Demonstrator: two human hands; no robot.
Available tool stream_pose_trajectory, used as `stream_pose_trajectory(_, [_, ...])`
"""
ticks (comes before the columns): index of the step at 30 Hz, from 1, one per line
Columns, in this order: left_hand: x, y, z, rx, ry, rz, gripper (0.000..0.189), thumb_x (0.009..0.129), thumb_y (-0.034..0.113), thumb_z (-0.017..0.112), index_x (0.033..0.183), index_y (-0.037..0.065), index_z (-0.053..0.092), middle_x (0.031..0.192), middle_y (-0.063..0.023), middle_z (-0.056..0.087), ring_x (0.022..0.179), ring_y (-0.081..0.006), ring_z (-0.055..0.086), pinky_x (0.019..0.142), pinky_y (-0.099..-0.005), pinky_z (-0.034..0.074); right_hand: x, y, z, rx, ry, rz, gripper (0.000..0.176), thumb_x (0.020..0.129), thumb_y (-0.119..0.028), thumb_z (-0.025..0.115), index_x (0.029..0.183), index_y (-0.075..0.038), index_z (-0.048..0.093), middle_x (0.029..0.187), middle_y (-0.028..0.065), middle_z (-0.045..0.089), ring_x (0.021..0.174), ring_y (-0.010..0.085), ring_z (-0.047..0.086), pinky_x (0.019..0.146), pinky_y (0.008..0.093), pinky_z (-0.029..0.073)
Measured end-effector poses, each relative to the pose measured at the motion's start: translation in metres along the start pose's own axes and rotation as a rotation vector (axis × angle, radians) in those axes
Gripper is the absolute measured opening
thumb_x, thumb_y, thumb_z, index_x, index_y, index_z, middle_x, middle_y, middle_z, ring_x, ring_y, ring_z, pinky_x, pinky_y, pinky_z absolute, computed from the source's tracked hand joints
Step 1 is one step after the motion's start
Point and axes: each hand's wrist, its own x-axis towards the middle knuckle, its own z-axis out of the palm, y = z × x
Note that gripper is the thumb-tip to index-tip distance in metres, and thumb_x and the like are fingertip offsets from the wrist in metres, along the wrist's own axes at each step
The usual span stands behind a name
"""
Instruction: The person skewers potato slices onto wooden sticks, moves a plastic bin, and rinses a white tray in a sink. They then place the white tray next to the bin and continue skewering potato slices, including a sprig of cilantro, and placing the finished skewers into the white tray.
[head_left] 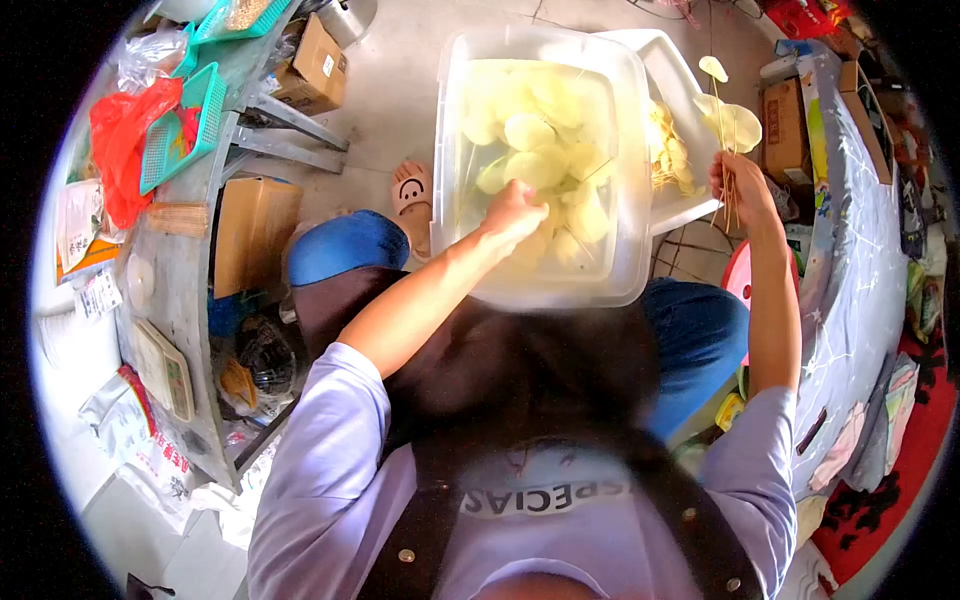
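A translucent plastic tub rests before my knees, holding pale yellow round slices in liquid. My left hand is over the near middle of the tub, its fingers pinched at a slice. Whether a stick is also in those fingers is too small to tell. Off the tub's right side, my right hand is closed around several thin wooden sticks, with pale slices on their upper ends. Behind the tub's right edge, a white tray holds more yellow slices.
On the left, a grey table carries a green basket, a red bag, a bundle of sticks and a scale. Cardboard boxes stand below. A cloth-covered surface is at right.
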Motion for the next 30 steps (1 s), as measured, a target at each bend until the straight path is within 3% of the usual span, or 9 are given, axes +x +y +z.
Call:
stream_pose_trajectory(4, [-0.026, 0.022, 0.000, 0.679, -0.071, 0.219, 0.036, 0.079, 0.019, 0.069, 0.109, 0.004, 0.057, 0.102, -0.0129, 0.062, 0.102, -0.0272, 0.056, 0.094, -0.0430, 0.036, 0.071, 0.023, -0.012, -0.138, 0.097, 0.082, 0.029, 0.094, -0.025, 0.048, 0.102, 0.001, 0.058, 0.077, 0.0105, 0.062, 0.064, 0.0198, 0.061, 0.059, 0.0332, 0.051])
stream_pose_trajectory(7, [-0.021, 0.009, 0.013, 0.918, -0.004, 0.387, 0.032, 0.079, 0.024, 0.070, 0.101, 0.005, 0.058, 0.096, -0.0114, 0.064, 0.102, -0.0271, 0.056, 0.095, -0.0465, 0.032, 0.099, 0.031, -0.003, -0.854, 0.370, 0.141, 0.041, 0.092, -0.030, 0.054, 0.120, 0.001, 0.055, 0.095, 0.0133, 0.064, 0.083, 0.0243, 0.062, 0.074, 0.0348, 0.051])
stream_pose_trajectory(8, [-0.018, 0.004, 0.015, 0.962, -0.029, 0.428, 0.026, 0.085, 0.025, 0.060, 0.098, 0.004, 0.058, 0.094, -0.0143, 0.063, 0.096, -0.0284, 0.059, 0.097, -0.0449, 0.031, 0.111, 0.045, -0.011, -0.848, 0.291, -0.206, 0.048, 0.090, -0.033, 0.058, 0.127, -0.002, 0.053, 0.108, 0.0163, 0.063, 0.096, 0.0268, 0.061, 0.084, 0.0369, 0.048])
stream_pose_trajectory(11, [-0.003, 0.009, 0.015, 0.713, -0.184, 0.174, 0.025, 0.088, 0.022, 0.049, 0.095, -0.001, 0.057, 0.088, -0.0180, 0.063, 0.087, -0.0327, 0.060, 0.092, -0.0462, 0.036, 0.050, 0.011, 0.055, -0.954, 0.407, -0.762, 0.028, 0.090, -0.026, 0.055, 0.107, -0.006, 0.065, 0.101, 0.0147, 0.066, 0.086, 0.0258, 0.065, 0.076, 0.0376, 0.051])
stream_pose_trajectory(13, [-0.010, 0.007, 0.017, 0.622, -0.091, 0.221, 0.026, 0.089, 0.019, 0.043, 0.092, -0.003, 0.056, 0.084, -0.0203, 0.062, 0.081, -0.0356, 0.061, 0.088, -0.0471, 0.040, 0.002, -0.004, 0.105, -0.791, 0.182, -0.858, 0.023, 0.088, -0.018, 0.054, 0.108, -0.011, 0.065, 0.104, 0.0098, 0.066, 0.089, 0.0265, 0.065, 0.078, 0.0364, 0.051])
stream_pose_trajectory(15, [-0.012, 0.001, 0.020, 0.637, 0.037, 0.306, 0.024, 0.089, 0.016, 0.041, 0.090, -0.004, 0.056, 0.082, -0.0221, 0.062, 0.078, -0.0372, 0.061, 0.081, -0.0477, 0.045, -0.021, 0.008, 0.139, -1.040, -0.136, -1.180, 0.024, 0.085, -0.007, 0.052, 0.105, -0.011, 0.064, 0.099, 0.0061, 0.066, 0.090, 0.0261, 0.064, 0.076, 0.0361, 0.051])
stream_pose_trajectory(19, [-0.011, -0.007, 0.014, 0.817, 0.034, 0.324, 0.016, 0.085, 0.008, 0.046, 0.089, 0.000, 0.060, 0.088, -0.0201, 0.065, 0.080, -0.0359, 0.064, 0.070, -0.0445, 0.051, -0.014, 0.065, 0.182, -1.666, -0.350, -0.794, 0.022, 0.078, 0.002, 0.052, 0.096, -0.008, 0.060, 0.091, 0.0111, 0.065, 0.085, 0.0322, 0.064, 0.071, 0.0426, 0.051])
stream_pose_trajectory(22, [-0.009, -0.019, 0.005, 0.800, -0.009, 0.283, 0.016, 0.084, 0.007, 0.048, 0.092, 0.004, 0.062, 0.091, -0.0177, 0.066, 0.084, -0.0352, 0.065, 0.071, -0.0442, 0.052, -0.009, 0.083, 0.184, -1.716, -0.432, -0.731, 0.021, 0.077, -0.001, 0.054, 0.096, -0.007, 0.059, 0.091, 0.0127, 0.065, 0.087, 0.0329, 0.064, 0.071, 0.0438, 0.051])
stream_pose_trajectory(30, [-0.027, 0.018, -0.034, 0.508, 0.069, 0.322, 0.014, 0.082, 0.013, 0.051, 0.088, 0.007, 0.062, 0.082, -0.0155, 0.066, 0.077, -0.0332, 0.064, 0.067, -0.0434, 0.048, -0.032, 0.000, 0.184, -1.948, -0.193, -0.988, 0.012, 0.078, -0.006, 0.055, 0.085, -0.009, 0.064, 0.083, 0.0097, 0.066, 0.081, 0.0267, 0.066, 0.068, 0.0394, 0.051])
